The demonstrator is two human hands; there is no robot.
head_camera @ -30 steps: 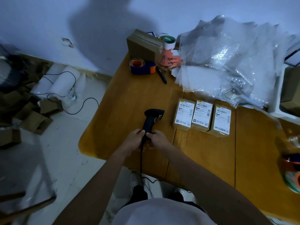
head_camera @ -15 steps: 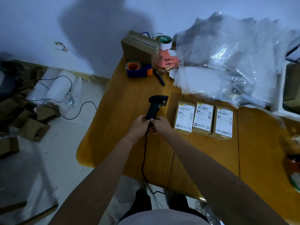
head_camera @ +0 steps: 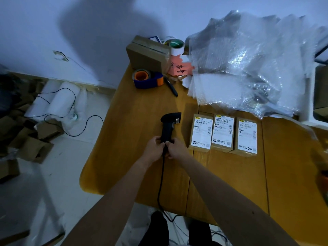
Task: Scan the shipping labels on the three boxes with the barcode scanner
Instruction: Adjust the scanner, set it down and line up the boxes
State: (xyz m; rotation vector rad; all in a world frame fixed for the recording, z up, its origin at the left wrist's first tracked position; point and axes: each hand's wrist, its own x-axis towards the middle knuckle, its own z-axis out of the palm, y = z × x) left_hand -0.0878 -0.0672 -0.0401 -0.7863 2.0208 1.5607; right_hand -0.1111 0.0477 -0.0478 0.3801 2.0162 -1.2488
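A black corded barcode scanner (head_camera: 169, 124) stands over the wooden table (head_camera: 134, 121), its head turned right toward the boxes. My left hand (head_camera: 154, 147) and my right hand (head_camera: 174, 148) both grip the lower end of its handle, and its cable (head_camera: 159, 185) drops off the table's front edge. Three small brown boxes lie side by side just right of the scanner, white shipping labels facing up: the left box (head_camera: 201, 133), the middle box (head_camera: 222, 133) and the right box (head_camera: 246, 136).
A blue and orange tape dispenser (head_camera: 147, 79), a black pen (head_camera: 171, 87), a larger cardboard box (head_camera: 148, 54), a white tape roll (head_camera: 176, 47) and pink notes (head_camera: 180, 68) sit at the table's far end. A heap of bubble wrap (head_camera: 248, 64) covers the back right. Cardboard scraps (head_camera: 30, 139) litter the floor on the left.
Both hands have carried the scanner away from the table's front edge to a spot beside the left box. The boxes have stayed put.
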